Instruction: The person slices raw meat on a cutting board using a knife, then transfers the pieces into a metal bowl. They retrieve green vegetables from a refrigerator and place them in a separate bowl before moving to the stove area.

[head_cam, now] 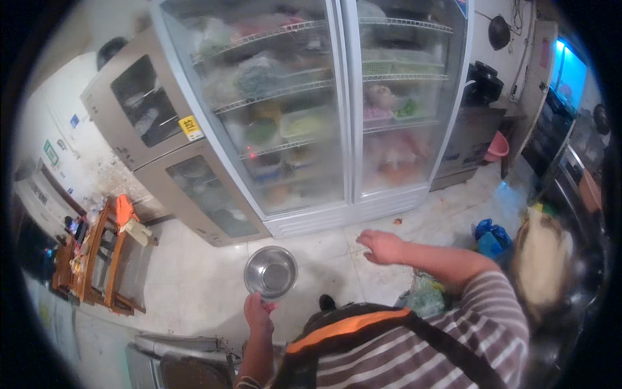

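Note:
My left hand (260,313) grips the near rim of a round stainless steel bowl (270,273), with the thumb and fingers at its edge. The bowl's shiny inside faces me, and I see nothing in it. Held out in front, my right hand (381,247) has thumb and fingers apart and appears to hold nothing. Before me stands a tall glass-door display refrigerator (349,146); both its doors are closed. Behind the misted glass, wire shelves carry bagged food, a pale green basket (403,63) and leafy greens (407,108).
Left of the refrigerator is a metal cabinet (160,141) with windowed doors. A wooden rack (104,262) stands farther left, an orange cloth (125,209) on it. Blue plastic bags (491,236) and a bag of greens (427,294) lie at right on the tiled floor (204,277).

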### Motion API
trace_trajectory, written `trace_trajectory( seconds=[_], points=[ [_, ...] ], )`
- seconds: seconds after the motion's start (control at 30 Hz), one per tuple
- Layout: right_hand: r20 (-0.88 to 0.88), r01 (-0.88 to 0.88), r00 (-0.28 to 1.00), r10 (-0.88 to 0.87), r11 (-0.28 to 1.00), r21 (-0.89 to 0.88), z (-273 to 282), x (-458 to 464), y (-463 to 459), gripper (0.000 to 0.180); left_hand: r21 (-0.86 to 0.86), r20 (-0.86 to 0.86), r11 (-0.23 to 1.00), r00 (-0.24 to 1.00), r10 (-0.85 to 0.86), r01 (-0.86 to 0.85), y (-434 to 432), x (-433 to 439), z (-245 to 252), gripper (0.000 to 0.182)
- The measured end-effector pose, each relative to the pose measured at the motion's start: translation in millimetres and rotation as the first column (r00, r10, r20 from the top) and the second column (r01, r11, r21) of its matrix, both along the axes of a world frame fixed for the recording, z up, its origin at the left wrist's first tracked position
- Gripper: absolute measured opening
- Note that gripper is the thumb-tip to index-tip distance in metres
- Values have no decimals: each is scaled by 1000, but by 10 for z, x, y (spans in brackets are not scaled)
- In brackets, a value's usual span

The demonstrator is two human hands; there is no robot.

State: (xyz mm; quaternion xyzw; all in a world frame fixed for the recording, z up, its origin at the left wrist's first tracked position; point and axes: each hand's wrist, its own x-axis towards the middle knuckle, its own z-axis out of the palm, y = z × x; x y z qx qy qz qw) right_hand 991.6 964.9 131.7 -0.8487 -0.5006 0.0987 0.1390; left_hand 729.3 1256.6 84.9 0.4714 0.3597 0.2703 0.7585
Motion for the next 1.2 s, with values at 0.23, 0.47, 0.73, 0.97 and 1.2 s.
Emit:
trace_trajectory(
  seconds=[0.23, 0.47, 0.73, 0.97, 1.2],
  points=[
    [86, 148, 985, -152, 987, 55, 215, 1429, 741, 40, 37, -4, 998, 998, -55, 55, 634, 1297, 96, 17],
    [224, 247, 952, -209, 955, -161, 434, 3296, 1505, 34, 86, -8, 981, 985, 174, -173, 704, 1827, 229, 16],
    [345, 67, 938, 45, 950, -305, 158, 4237, 1451, 21, 96, -139, 872, 861, 490, -480, -86, 1683, 154, 20],
    [359, -94, 903, 237, 924, -372, 86, 4097, 1293, 24, 125, -19, 845, 851, 525, -519, -468, 1572, 291, 19],
    [229, -353, 858, 459, 852, -386, -162, 2602, 916, 24, 153, -90, 836, 835, 543, -527, -961, 778, -33, 21]
  ],
)
